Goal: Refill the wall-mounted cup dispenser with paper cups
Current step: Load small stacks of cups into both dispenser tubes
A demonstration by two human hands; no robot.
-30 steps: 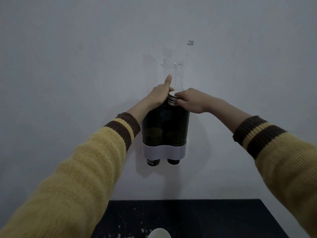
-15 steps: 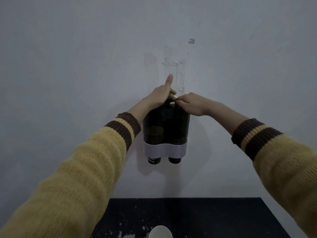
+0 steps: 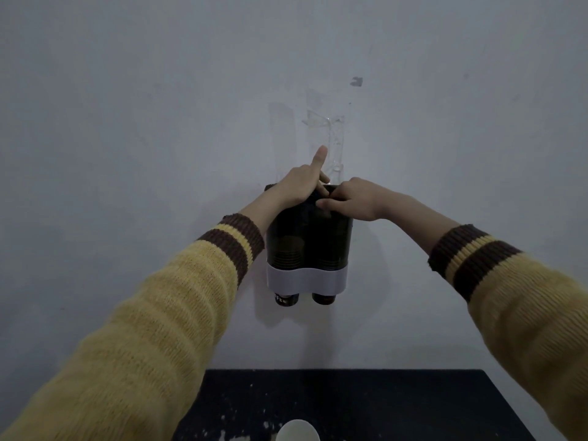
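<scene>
The cup dispenser (image 3: 308, 243) is a dark twin tube with a white band (image 3: 305, 280), fixed to the grey wall. Dark paper cups poke out of its two bottom openings (image 3: 285, 299), and stacked rims show faintly through the tubes. My left hand (image 3: 297, 186) grips the dispenser's top left edge with the index finger pointing up the wall. My right hand (image 3: 353, 198) lies over the top of the right tube, fingers bent down at the opening and thumb along the front. No cup rims show under it.
Below the dispenser stands a black table (image 3: 381, 405) with pale specks. The rim of a white cup (image 3: 297, 431) shows at its near edge. Clear tape strips (image 3: 334, 132) stick to the wall just above the dispenser.
The stack of cups my right hand held above the right tube has sunk into the dispenser, and its white rims are out of sight. Both hands have lowered slightly onto the top.
</scene>
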